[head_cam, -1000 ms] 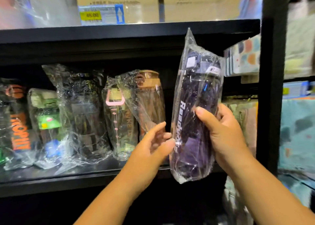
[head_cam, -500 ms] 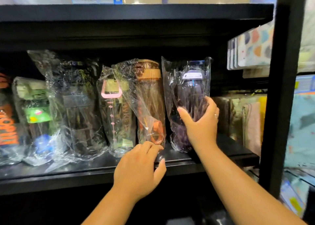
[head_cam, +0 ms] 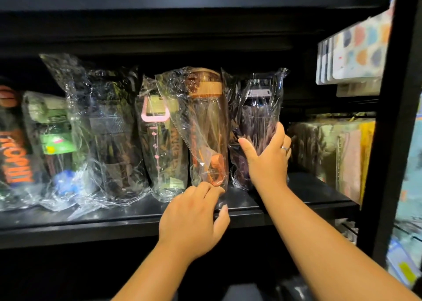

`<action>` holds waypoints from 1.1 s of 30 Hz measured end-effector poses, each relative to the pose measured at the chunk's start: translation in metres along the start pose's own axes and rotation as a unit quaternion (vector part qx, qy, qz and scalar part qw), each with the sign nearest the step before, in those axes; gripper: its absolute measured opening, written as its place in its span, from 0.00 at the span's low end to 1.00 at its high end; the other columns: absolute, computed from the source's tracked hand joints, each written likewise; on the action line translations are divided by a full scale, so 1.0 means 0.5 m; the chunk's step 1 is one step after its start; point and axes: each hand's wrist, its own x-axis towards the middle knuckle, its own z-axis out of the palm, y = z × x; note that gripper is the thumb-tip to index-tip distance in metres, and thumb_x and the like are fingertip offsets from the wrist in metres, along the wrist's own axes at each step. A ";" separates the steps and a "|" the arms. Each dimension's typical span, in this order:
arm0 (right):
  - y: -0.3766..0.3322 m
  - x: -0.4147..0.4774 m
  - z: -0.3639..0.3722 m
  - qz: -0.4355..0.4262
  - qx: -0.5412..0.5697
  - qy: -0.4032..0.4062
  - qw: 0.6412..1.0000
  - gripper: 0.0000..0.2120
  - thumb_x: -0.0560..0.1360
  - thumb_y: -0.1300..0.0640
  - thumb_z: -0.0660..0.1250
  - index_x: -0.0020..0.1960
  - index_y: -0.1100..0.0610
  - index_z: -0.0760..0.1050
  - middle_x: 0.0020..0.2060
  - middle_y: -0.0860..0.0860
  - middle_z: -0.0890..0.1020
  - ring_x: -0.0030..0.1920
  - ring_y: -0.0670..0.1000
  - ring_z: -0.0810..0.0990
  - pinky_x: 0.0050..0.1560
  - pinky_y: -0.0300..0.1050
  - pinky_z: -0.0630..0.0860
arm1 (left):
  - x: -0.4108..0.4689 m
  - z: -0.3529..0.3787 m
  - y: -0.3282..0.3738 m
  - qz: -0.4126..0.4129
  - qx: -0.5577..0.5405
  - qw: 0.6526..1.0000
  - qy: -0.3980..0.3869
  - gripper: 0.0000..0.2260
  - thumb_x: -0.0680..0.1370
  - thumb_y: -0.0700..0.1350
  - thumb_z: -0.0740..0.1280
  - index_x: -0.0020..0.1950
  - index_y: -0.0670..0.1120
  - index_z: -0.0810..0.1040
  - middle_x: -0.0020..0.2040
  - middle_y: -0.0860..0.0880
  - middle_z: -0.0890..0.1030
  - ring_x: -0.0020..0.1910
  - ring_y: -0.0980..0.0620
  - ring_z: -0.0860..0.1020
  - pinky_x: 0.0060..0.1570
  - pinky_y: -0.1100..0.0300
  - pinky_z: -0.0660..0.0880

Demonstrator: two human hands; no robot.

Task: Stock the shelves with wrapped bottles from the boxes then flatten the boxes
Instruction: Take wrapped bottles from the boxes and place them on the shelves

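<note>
Purple bottle (head_cam: 258,118) | held mid-air a second ago, now upright on shelf (head_cam: 308,193), beside orange bottle (head_cam: 207,127) | gripped mid-body by right hand (head_cam: 267,161) | left hand (head_cam: 194,218) lower left, loosely bent, holding nothing, fingertips at orange bottle's foot

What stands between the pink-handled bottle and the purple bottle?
One wrapped amber bottle, upright, beside the purple bottle the right hand grips; head view.
</note>
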 end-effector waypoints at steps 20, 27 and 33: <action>0.086 -0.443 -0.110 -0.182 -0.232 -0.265 0.918 0.38 0.75 0.34 0.52 0.78 0.54 0.55 0.79 0.58 0.53 0.79 0.62 0.48 0.73 0.67 0.50 | -0.374 -0.062 0.055 -0.188 0.010 0.979 -0.080 0.30 0.77 0.61 0.60 0.77 0.50 0.65 0.77 0.50 0.65 0.77 0.48 0.61 0.77 0.46 0.54; 0.053 -0.672 -0.123 -0.201 -0.267 -0.372 0.866 0.38 0.73 0.36 0.59 0.76 0.57 0.65 0.76 0.60 0.63 0.75 0.65 0.61 0.69 0.71 0.61 | -0.653 -0.115 0.071 -0.318 0.022 0.933 -0.166 0.31 0.76 0.64 0.56 0.77 0.52 0.64 0.77 0.51 0.65 0.77 0.48 0.62 0.76 0.46 0.55; -0.033 -0.890 -0.071 -0.201 -0.268 -0.444 0.831 0.36 0.73 0.35 0.56 0.73 0.56 0.70 0.72 0.59 0.70 0.71 0.64 0.69 0.64 0.69 0.68 | -0.871 -0.205 0.012 -0.357 0.028 0.912 -0.200 0.32 0.72 0.64 0.58 0.74 0.52 0.67 0.75 0.49 0.69 0.75 0.46 0.66 0.74 0.45 0.61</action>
